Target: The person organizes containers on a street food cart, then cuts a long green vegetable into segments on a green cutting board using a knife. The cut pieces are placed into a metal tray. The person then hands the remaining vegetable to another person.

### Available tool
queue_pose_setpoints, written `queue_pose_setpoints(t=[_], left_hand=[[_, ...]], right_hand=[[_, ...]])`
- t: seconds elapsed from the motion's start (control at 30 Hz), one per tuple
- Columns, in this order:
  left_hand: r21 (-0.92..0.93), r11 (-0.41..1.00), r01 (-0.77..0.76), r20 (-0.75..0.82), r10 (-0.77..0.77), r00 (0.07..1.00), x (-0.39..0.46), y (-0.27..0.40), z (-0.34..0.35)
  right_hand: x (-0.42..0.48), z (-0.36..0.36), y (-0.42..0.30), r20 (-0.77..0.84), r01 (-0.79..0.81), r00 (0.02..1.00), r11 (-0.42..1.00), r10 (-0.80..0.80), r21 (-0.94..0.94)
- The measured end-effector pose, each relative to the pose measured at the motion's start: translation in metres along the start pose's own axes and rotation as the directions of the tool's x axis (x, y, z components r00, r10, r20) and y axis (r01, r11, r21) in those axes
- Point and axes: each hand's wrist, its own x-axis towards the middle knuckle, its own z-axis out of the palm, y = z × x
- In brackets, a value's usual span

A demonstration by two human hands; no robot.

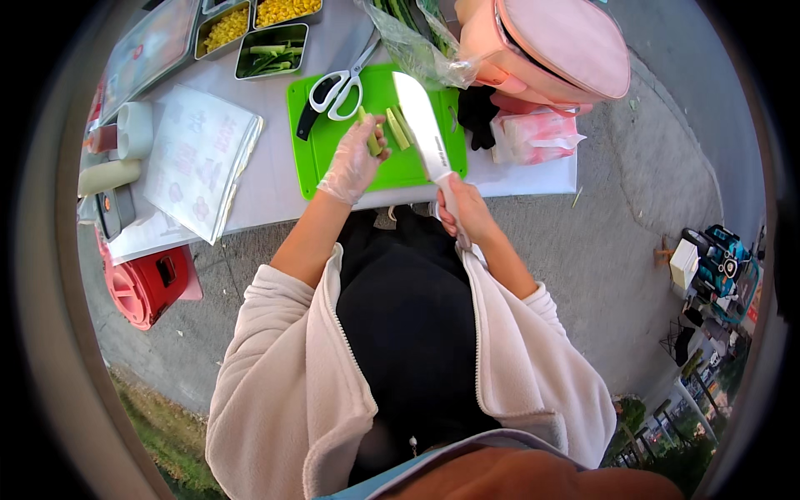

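Observation:
My left hand (351,161), in a clear plastic glove, holds a cut cucumber stick (374,144) above the green cutting board (312,167). My right hand (467,209), bare, grips the handle of a broad-bladed kitchen knife (420,122). The blade points away from me over the board's right part, flat side visible. Between the blade and my left hand lie cucumber strips (396,129), partly covered by the blade. White-and-black kitchen scissors (342,87) rest across the board's far left, just beyond my left hand.
Beyond the board stand a metal tray of cucumber pieces (270,75) and corn trays (220,52). Cucumbers in a plastic bag (431,59), a pink insulated bag (562,44) and a tissue pack (539,139) sit right. Printed plastic bags (197,156) lie left; a red bucket (150,284) stands below.

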Motion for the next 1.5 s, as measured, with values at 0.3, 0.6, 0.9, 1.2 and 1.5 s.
queue_pose_setpoints(t=[0.3, 0.6, 0.9, 1.2, 1.5], left_hand=[[0.947, 0.303, -0.111, -0.059, 0.500, 0.864, 0.015, -0.015, -0.001], [0.949, 0.314, 0.001, -0.151, 0.452, 0.879, 0.016, -0.012, 0.047], [0.492, 0.870, 0.028, -0.286, 0.131, 0.949, 0.030, -0.006, 0.035], [-0.423, 0.900, 0.103, 0.174, -0.031, 0.984, 0.030, 0.007, -0.010], [0.868, 0.156, -0.471, 0.272, 0.645, 0.714, 0.077, 0.213, -0.099]], right_hand=[[-0.018, -0.055, 0.010, -0.213, -0.125, 0.976, 0.927, 0.050, -0.354], [-0.009, -0.052, 0.007, -0.063, -0.178, 0.984, 0.909, 0.166, -0.378], [-0.018, -0.023, -0.011, -0.176, -0.151, 0.982, 0.836, 0.066, -0.528], [-0.037, 0.020, -0.031, -0.178, -0.133, 0.982, 0.892, 0.060, -0.432], [-0.004, 0.041, -0.026, -0.261, 0.078, 0.938, 0.874, -0.227, -0.480]])
